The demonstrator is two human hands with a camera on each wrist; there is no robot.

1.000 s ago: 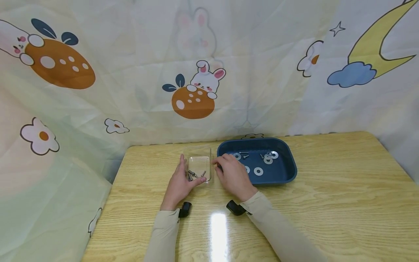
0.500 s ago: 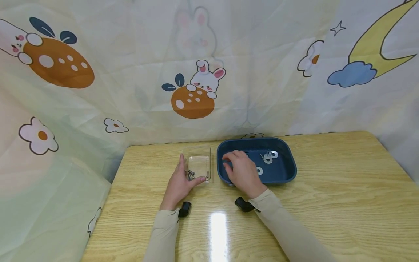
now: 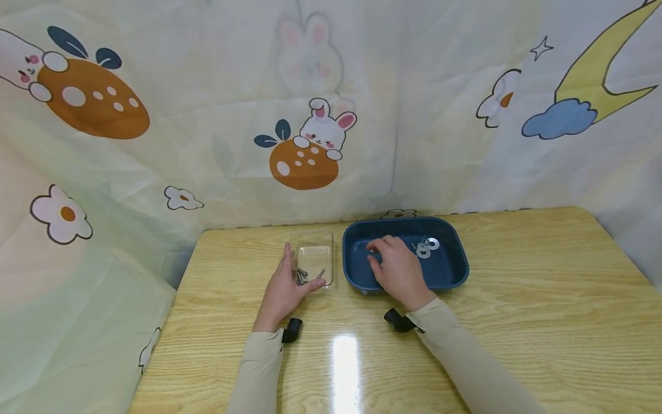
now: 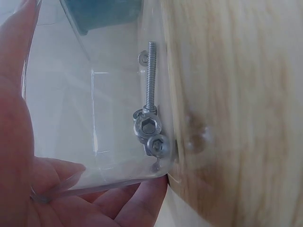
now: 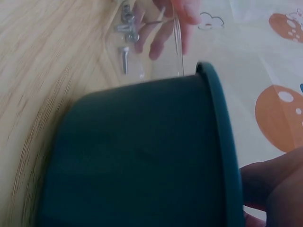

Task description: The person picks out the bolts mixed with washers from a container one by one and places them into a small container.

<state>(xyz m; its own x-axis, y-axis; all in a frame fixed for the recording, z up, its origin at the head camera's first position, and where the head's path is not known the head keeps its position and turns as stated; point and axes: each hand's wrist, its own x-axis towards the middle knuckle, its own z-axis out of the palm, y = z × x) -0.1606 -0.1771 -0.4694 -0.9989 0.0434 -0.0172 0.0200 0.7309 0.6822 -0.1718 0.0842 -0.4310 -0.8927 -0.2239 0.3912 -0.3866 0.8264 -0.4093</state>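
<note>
My left hand (image 3: 283, 293) holds a clear plastic box (image 3: 314, 251) at its left and near sides, thumb and fingers spread round the walls. Several silver hex-socket screws (image 4: 150, 80) lie inside the box, most of them bunched together. Over the left half of a dark blue tray (image 3: 459, 253) is my right hand (image 3: 400, 273), its fingers bent and a gap showing between thumb and forefinger. In the right wrist view the tray wall hides most of that hand. Several flat washers (image 3: 423, 252) lie in the tray, to the right of the hand.
Box and tray stand side by side on a wooden table (image 3: 543, 287). A patterned cloth (image 3: 424, 144) hangs behind the table's back edge. Small black wrist cameras (image 3: 397, 320) sit at both cuffs.
My right hand has moved right, from the gap beside the box to over the tray. One screw in the box has shifted. The left hand stays in place.
</note>
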